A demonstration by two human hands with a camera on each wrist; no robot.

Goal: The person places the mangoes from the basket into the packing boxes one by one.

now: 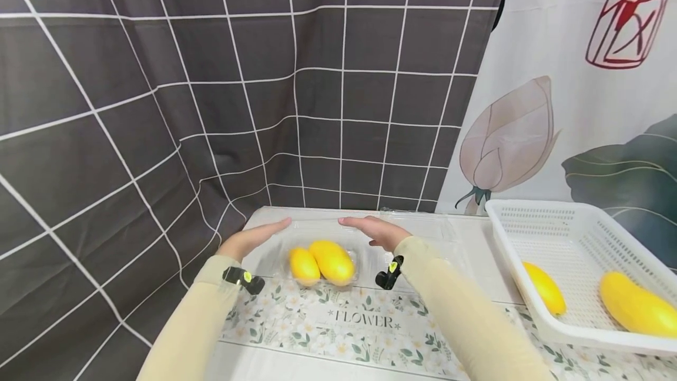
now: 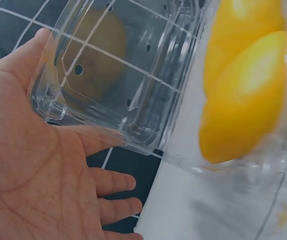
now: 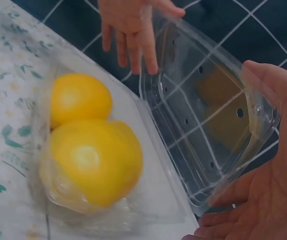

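Two yellow mangoes point(image 1: 332, 262) lie side by side in a clear plastic clamshell box point(image 3: 158, 209) in front of me. Its clear lid point(image 2: 133, 60) stands tilted up on the far side, vent holes showing, with yellow reflected in it. My left hand point(image 1: 255, 237) is at the lid's left end, palm facing it, thumb at the corner and fingers stretched out. Opposite, my right hand point(image 1: 374, 231) touches the lid's right end, with thumb at the upper corner and extended fingers along the lower edge. The mangoes lie between both hands, touching neither.
A white perforated basket point(image 1: 550, 207) with two mangoes point(image 1: 642, 304) stands on the right. More clear plastic point(image 1: 446, 231) lies beyond my right forearm. A floral cloth point(image 1: 365, 340) covers the table front. Dark checked fabric point(image 1: 317, 99) hangs behind and on the left.
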